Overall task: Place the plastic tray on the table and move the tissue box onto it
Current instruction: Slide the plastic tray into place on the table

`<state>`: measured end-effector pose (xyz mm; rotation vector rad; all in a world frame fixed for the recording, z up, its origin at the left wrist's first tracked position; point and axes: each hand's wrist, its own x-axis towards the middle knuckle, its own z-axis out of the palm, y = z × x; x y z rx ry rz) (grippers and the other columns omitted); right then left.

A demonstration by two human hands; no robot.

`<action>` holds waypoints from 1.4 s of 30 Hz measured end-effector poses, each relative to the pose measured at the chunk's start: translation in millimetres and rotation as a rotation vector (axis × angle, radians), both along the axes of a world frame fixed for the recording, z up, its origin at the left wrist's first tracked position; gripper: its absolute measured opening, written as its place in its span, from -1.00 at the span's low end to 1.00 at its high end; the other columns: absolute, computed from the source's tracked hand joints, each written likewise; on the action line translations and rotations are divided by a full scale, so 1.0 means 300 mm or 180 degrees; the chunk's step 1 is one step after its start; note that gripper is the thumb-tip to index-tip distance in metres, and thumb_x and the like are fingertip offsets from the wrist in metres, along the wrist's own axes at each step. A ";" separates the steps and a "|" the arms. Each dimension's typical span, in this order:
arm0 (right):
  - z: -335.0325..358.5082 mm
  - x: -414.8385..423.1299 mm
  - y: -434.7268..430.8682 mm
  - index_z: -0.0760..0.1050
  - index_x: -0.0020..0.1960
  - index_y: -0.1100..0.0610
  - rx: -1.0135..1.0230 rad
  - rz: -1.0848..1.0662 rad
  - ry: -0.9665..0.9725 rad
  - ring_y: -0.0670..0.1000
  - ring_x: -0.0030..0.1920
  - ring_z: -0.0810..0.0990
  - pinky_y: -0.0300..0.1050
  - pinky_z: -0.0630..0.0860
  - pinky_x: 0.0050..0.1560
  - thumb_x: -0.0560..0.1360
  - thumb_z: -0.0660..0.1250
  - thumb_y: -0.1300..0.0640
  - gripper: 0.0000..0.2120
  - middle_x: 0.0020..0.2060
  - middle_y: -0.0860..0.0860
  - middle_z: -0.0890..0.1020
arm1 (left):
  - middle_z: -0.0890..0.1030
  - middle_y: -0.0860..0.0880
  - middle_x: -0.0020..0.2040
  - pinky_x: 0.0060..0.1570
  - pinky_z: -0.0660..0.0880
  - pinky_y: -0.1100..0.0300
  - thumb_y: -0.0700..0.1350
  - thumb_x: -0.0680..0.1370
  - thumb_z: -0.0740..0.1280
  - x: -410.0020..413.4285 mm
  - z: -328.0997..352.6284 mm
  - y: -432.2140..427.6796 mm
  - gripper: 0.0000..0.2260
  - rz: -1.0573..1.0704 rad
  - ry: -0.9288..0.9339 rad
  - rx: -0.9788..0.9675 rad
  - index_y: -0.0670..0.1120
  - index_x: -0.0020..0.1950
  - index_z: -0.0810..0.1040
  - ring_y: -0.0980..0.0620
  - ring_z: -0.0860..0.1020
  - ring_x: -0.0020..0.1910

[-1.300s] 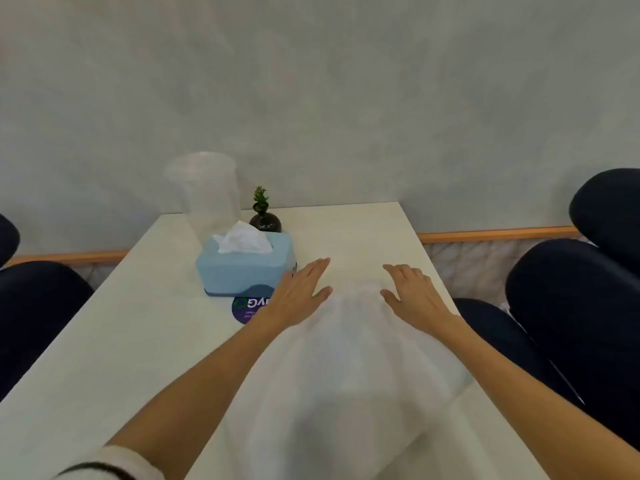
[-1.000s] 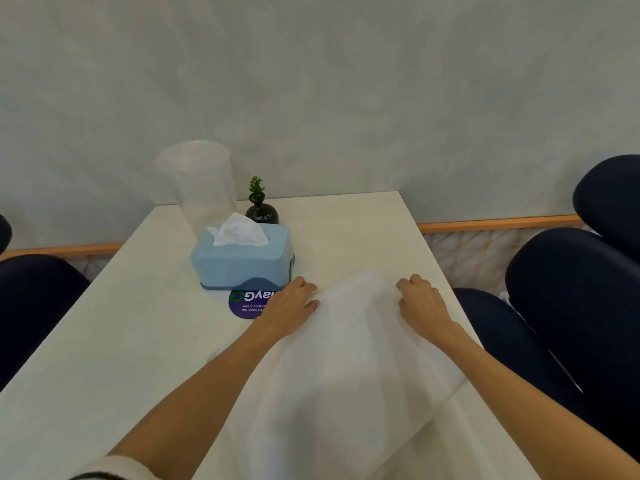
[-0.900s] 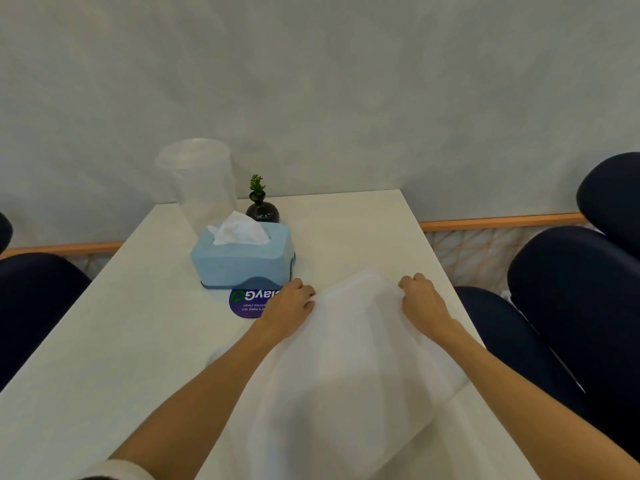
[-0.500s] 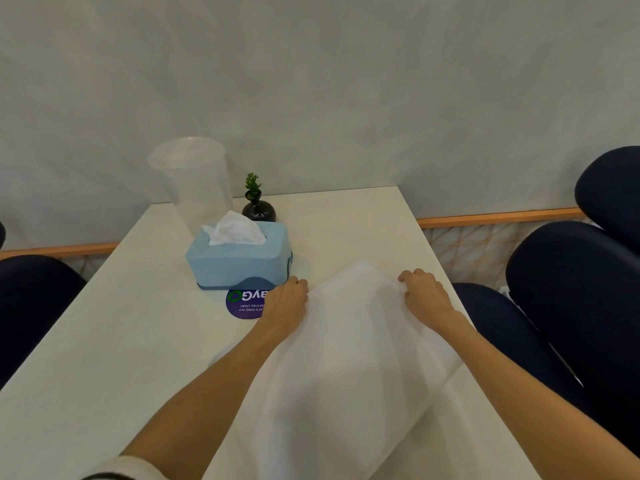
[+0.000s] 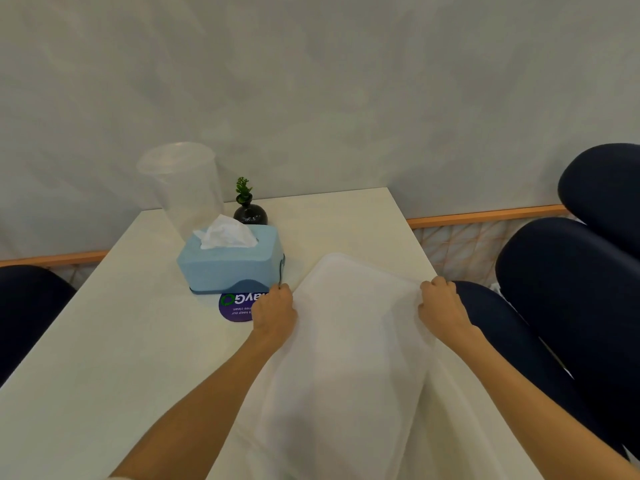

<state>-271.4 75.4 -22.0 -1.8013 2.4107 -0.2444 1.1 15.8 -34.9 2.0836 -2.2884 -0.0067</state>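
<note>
A translucent white plastic tray is tilted over the near right part of the white table, its far end raised. My left hand grips its left edge and my right hand grips its right edge. The light blue tissue box, with a white tissue sticking out of its top, stands on the table just left of the tray, close to my left hand. It partly covers a round purple sticker.
Behind the tissue box stand a tall clear plastic container and a small green plant in a black vase. Dark blue chairs crowd the table's right side; another chair is at the left. A grey wall closes the far end.
Both hands went from lying flat on the tray to closing on its side edges. The tray's far end has lifted and shifted a little farther onto the table.
</note>
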 end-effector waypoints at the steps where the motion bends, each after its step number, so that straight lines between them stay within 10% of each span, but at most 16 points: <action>1: 0.004 0.006 0.004 0.43 0.19 0.29 0.0014 -0.0048 -0.0071 0.18 0.20 0.43 -0.01 0.48 0.21 0.56 0.17 0.26 -0.77 0.21 0.23 0.48 | 0.56 -0.15 0.19 -0.03 0.57 0.03 -0.13 0.61 0.21 0.001 0.001 0.005 -0.73 0.0049 0.0021 -0.0001 -0.21 0.26 0.44 -0.16 0.60 0.08; 10: 0.007 0.054 0.042 0.35 0.27 0.34 0.0049 -0.0494 -0.0843 0.20 0.05 0.60 -0.01 0.59 0.09 0.56 0.20 0.28 -0.70 0.12 0.26 0.56 | 0.59 -0.17 0.07 -0.08 0.56 0.05 -0.16 0.59 0.23 0.011 -0.008 0.065 -0.79 0.0468 0.0773 0.0108 -0.23 0.15 0.50 -0.15 0.60 0.01; 16: -0.015 0.012 0.043 0.47 0.14 0.34 0.0215 -0.0548 -0.1006 0.06 -0.26 0.49 -0.20 0.41 -0.34 0.56 0.19 0.29 -0.79 -0.12 0.15 0.50 | 0.55 -0.07 -0.21 -0.31 0.40 0.19 -0.18 0.55 0.30 0.046 -0.019 0.091 -0.90 0.0624 0.1515 0.0202 -0.13 -0.16 0.46 0.02 0.48 -0.27; 26: 0.034 -0.032 -0.059 0.43 -0.04 0.29 0.0202 -0.0533 -0.0815 0.01 -0.42 0.37 -0.24 0.24 -0.50 0.54 0.19 0.33 -0.94 -0.20 0.16 0.47 | 0.61 -0.17 -0.07 -0.11 0.54 0.05 -0.20 0.56 0.29 -0.019 0.009 0.026 -0.89 0.0525 0.1675 0.0311 -0.25 -0.02 0.53 -0.12 0.58 -0.10; 42: 0.090 -0.003 -0.152 0.38 0.24 0.28 0.0079 -0.0370 -0.0400 0.25 0.17 0.46 0.14 0.52 0.18 0.53 0.20 0.28 -0.72 0.18 0.25 0.47 | 0.65 -0.04 -0.14 -0.19 0.53 0.12 -0.03 0.52 0.36 0.008 0.011 0.008 -0.83 0.0574 0.2138 0.0135 -0.13 -0.04 0.56 -0.02 0.60 -0.15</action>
